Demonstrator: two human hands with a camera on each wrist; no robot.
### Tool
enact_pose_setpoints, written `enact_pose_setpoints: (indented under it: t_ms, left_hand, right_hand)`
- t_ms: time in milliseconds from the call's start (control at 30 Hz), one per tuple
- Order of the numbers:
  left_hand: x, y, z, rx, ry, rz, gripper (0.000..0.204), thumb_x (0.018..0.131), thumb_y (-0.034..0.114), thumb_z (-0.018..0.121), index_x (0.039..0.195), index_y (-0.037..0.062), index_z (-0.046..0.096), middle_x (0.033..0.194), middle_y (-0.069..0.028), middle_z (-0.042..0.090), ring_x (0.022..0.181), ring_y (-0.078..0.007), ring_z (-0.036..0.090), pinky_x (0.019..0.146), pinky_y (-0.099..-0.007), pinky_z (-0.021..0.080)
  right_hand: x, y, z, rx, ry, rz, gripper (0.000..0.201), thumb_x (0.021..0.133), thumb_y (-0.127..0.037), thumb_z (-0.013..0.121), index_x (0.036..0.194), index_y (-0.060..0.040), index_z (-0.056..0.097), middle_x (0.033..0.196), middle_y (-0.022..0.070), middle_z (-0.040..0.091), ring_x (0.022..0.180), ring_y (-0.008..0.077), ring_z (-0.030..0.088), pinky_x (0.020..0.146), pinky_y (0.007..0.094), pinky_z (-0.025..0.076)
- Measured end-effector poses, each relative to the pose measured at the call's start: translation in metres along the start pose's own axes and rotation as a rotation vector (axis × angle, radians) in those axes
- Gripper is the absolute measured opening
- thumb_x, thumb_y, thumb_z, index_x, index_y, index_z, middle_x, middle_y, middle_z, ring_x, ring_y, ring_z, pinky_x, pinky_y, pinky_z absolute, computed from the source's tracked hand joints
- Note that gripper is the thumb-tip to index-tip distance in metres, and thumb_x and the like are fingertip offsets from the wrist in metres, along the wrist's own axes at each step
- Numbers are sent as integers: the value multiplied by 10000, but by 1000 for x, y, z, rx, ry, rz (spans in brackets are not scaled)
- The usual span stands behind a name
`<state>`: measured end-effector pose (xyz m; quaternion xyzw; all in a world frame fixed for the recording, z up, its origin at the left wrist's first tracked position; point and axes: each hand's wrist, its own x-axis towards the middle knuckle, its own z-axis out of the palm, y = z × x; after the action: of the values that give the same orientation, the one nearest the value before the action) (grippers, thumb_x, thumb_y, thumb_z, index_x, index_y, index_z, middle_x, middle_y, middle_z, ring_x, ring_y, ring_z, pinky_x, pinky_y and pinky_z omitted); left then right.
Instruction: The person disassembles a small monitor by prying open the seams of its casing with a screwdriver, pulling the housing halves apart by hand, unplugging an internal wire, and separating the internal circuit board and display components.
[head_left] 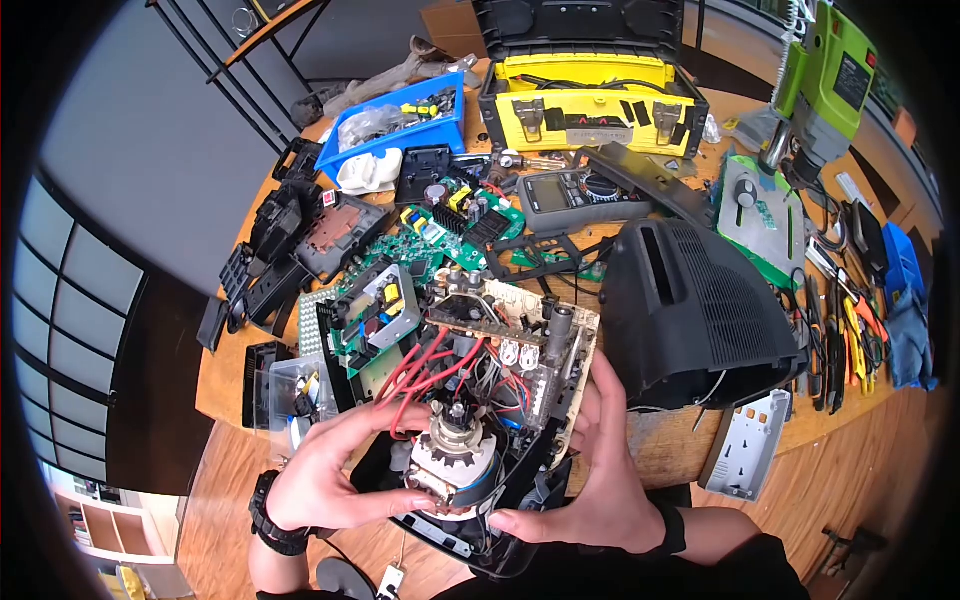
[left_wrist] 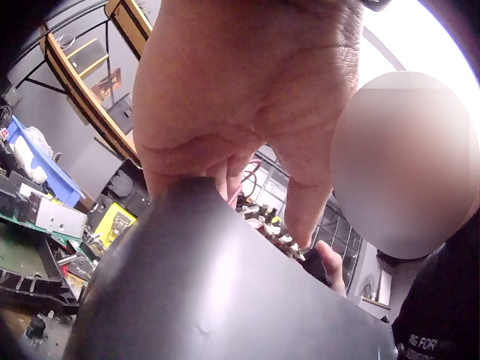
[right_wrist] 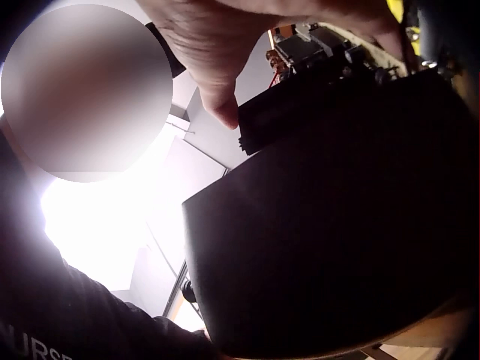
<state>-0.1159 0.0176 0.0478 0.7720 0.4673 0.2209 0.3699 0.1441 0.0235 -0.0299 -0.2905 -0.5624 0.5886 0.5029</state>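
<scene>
Between both hands is an opened CRT set, its black casing filling the lower part of the left wrist view. The white deflection yoke on the tube neck faces up, with red wires arching beside it. My left hand grips the set's left side, thumb on the yoke. On the other side my right hand holds the edge by the circuit board, thumb over the near rim. In the right wrist view the dark casing hides the fingers' far side.
A vented black back cover stands right of the set. Behind lie green circuit boards, a multimeter, a blue bin and a yellow toolbox. A green drill press and several hand tools line the right side.
</scene>
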Motion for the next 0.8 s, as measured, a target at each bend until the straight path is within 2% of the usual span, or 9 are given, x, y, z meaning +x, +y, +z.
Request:
enact_pose_setpoints:
  t_ms: [800]
  left_hand:
    - [-3, 4, 2, -14, 33, -9, 700, 680, 194, 903, 1278, 24, 580, 1207, -136, 670, 1126, -276, 651, 983, -381, 490]
  right_hand:
    - [1, 3, 2, 5, -7, -39, 1322, 630, -253, 918, 1499, 35, -35, 1485, 260, 262, 1393, 322, 345, 1141, 442, 296]
